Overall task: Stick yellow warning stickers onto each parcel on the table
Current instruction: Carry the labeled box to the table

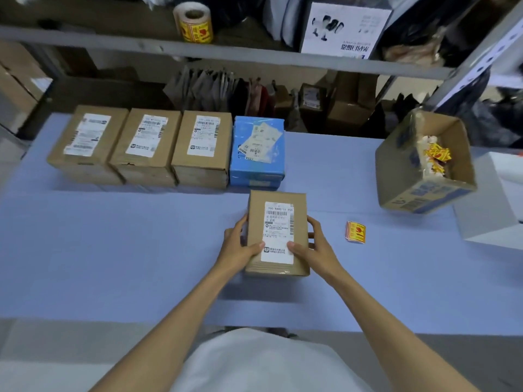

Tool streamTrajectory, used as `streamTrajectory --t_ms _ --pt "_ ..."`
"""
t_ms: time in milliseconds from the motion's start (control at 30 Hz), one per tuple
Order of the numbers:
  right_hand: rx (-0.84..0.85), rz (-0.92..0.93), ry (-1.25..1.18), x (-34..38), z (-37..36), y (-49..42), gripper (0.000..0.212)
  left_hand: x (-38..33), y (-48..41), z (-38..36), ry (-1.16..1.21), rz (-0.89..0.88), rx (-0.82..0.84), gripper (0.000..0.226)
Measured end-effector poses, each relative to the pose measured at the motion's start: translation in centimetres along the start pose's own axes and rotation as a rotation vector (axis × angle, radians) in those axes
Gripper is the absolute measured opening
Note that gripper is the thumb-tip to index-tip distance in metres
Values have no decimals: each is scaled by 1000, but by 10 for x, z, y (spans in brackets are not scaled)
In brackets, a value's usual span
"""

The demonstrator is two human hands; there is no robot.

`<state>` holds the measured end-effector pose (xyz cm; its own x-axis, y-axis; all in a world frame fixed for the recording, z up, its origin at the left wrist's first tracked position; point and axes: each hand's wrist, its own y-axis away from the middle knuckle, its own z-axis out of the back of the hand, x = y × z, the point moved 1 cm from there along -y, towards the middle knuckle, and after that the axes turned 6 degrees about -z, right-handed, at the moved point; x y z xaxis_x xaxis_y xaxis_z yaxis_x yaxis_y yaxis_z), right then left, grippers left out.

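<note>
Right now I have a brown parcel (277,233) between both hands on the blue worktop (113,250), label side up. My left hand (240,244) grips its left edge and my right hand (314,244) its right edge, the fingers (311,224) wrapped round the sides and both thumbs pressed on the lower part of the white shipping label (278,233). Neither hand holds a sticker.

The small stack of yellow warning stickers (355,232) lies flat on the worktop near my right hand, apart from the parcel. Four more parcels wait in a row behind: three brown ones (144,145) and a blue one (256,152), side by side. None shows a yellow sticker on top, so I judge the job is barely begun.

What could go wrong from here? The label covers most of the top face, so a carelessly placed sticker could land over the barcode; only the bare cardboard margins look safe. The stickers sit in a thin pile, and I might lift several at once or curl one so it sticks to itself. The open carton (424,165) at the right holds crumpled yellow scraps; I should not mistake those for fresh stickers.
</note>
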<state>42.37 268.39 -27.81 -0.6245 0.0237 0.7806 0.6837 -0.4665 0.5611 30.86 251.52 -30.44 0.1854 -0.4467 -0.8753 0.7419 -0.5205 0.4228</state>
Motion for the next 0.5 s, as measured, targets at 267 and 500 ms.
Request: streamTrajectory --t_ms 267,500 --pt "54 37 -49 1 3 -14 70 -13 -3 -5 110 -100 -161 67" --pt "53 54 -67 -1 2 -16 66 -13 -4 -2 152 -112 -138 64"
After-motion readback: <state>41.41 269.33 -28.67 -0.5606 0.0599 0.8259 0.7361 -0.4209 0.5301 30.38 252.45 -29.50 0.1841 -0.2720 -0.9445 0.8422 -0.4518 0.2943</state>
